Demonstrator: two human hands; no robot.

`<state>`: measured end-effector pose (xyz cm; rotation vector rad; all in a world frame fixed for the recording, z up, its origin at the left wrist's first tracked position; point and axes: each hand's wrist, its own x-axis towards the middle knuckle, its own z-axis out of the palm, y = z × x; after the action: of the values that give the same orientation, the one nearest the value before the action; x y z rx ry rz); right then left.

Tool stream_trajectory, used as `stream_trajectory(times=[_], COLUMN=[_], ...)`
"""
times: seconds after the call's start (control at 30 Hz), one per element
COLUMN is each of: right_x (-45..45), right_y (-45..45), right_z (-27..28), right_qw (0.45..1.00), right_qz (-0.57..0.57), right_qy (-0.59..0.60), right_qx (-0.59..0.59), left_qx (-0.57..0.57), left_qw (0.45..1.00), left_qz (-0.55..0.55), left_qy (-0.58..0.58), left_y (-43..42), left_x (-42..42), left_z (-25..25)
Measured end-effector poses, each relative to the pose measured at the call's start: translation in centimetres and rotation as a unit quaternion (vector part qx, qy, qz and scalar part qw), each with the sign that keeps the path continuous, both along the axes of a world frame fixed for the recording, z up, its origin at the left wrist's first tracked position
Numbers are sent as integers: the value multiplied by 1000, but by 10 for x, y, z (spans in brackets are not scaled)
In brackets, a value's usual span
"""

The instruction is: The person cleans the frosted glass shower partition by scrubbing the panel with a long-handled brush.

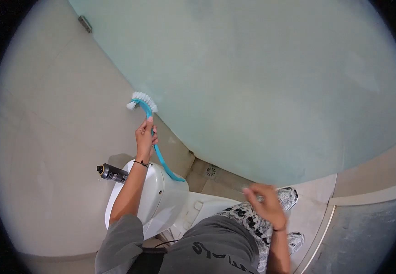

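My left hand is closed around the handle of a blue toilet brush. The white-bristled head of the brush points up, close to the tiled wall and the edge of the frosted glass panel. Its curved handle end hangs over the white toilet cistern. My right hand is in front of my patterned trousers, slightly blurred, with its fingers loosely bent and apart and nothing visible in it.
A dark bottle lies on the cistern top behind my left forearm. The frosted glass panel fills the upper right. A round floor drain sits below its edge. The beige tiled wall is at left.
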<state>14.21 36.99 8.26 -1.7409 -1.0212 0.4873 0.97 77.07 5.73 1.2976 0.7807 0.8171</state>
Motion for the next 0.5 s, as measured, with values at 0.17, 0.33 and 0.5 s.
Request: stream_trajectory(times=[0.17, 0.33, 0.5], right_x=[-13, -42, -49], right_y=[-88, -126, -138], right_z=[177, 273, 292], right_qw=[887, 893, 877], right_qz=[-36, -4, 98], right_qy=[-417, -450, -457], right_qx=[196, -21, -107], left_qx=[117, 92, 135], left_qw=[991, 991, 987], left_qz=[57, 63, 87], left_qy=[-41, -69, -24], left_y=[13, -8, 17], left_x=[13, 25, 18], left_z=[38, 26, 36])
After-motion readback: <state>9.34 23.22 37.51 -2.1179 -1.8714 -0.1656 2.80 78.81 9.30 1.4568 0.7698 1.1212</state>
